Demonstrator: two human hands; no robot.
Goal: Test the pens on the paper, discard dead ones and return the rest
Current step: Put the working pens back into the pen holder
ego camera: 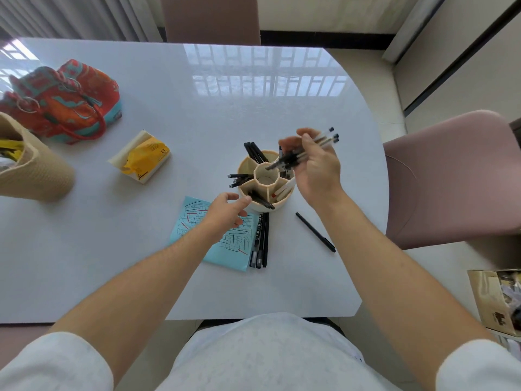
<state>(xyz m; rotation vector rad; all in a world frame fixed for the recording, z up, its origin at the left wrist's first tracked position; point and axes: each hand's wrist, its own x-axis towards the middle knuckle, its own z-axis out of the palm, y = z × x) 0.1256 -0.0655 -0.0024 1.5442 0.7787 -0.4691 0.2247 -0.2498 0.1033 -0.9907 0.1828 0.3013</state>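
A cream pen holder (263, 180) with several compartments stands mid-table, with black pens sticking out of it. My right hand (317, 167) grips a bundle of pens (304, 152) just above the holder's right side, tips pointing down-left. My left hand (228, 214) hovers over a light blue paper (222, 249) covered in black and red scribbles, fingers loosely curled and holding nothing, thumb close to the holder's near wall. A few black pens (260, 241) lie along the paper's right edge. One more black pen (315, 232) lies alone on the table to the right.
A yellow tissue pack (142, 158) lies left of the holder. A red patterned bag (62, 103) and a beige woven bag (33, 165) sit at far left. A pink chair (454, 176) stands at the right, a paper bag (496, 300) on the floor.
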